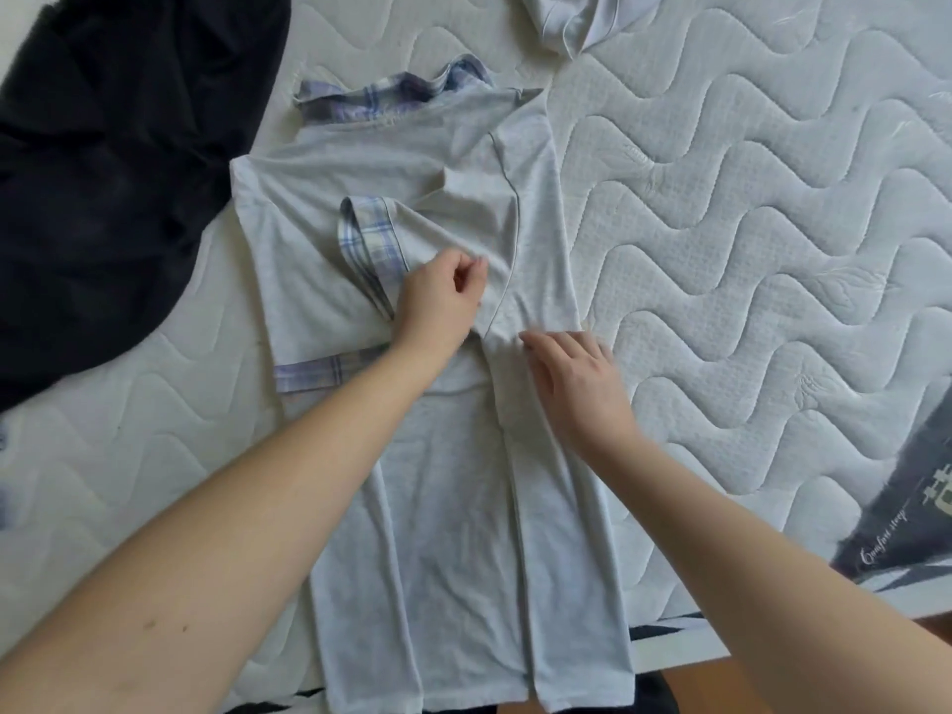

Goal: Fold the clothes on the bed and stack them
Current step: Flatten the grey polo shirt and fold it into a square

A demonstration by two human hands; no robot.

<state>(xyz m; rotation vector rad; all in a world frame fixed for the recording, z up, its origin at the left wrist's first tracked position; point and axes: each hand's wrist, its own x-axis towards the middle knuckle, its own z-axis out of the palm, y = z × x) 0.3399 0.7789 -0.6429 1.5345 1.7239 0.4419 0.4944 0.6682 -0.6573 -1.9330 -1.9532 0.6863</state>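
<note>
midway through one garment, roughly. left hand (438,296) with fingertips pinched together on a fold of soft grey jersey near the sleeve seam; right hand (572,378) laid flat, fingers fairly straight and slightly blurred, pressing the cloth just below that pinch, gripping nothing.

beneath both, a pale grey t-shirt (463,507) spread lengthwise on the bed, hem hanging toward the near edge. right side already turned inward along a long straight crease; left sleeve laid across the chest, its blue-and-white plaid cuff (368,239) showing. same plaid woven trim at the collar (391,87) and on a strip (319,376) poking out by the left forearm. thin, matte knit, lightly rumpled, likely to slide and bunch rather than hold a sharp edge.

left to do, by judgement: settle the sleeve, fold the length up, set aside.

farther out, a large dark navy garment (118,162) crumpled at the upper left, unfolded; a pale lilac piece (577,18) bunched at the top edge, also unfolded. no finished stack within view.

underneath all, a bare quilted mattress (747,224), white, stitched in wavy lines, with a grey printed border (906,517) at the right corner.
</note>
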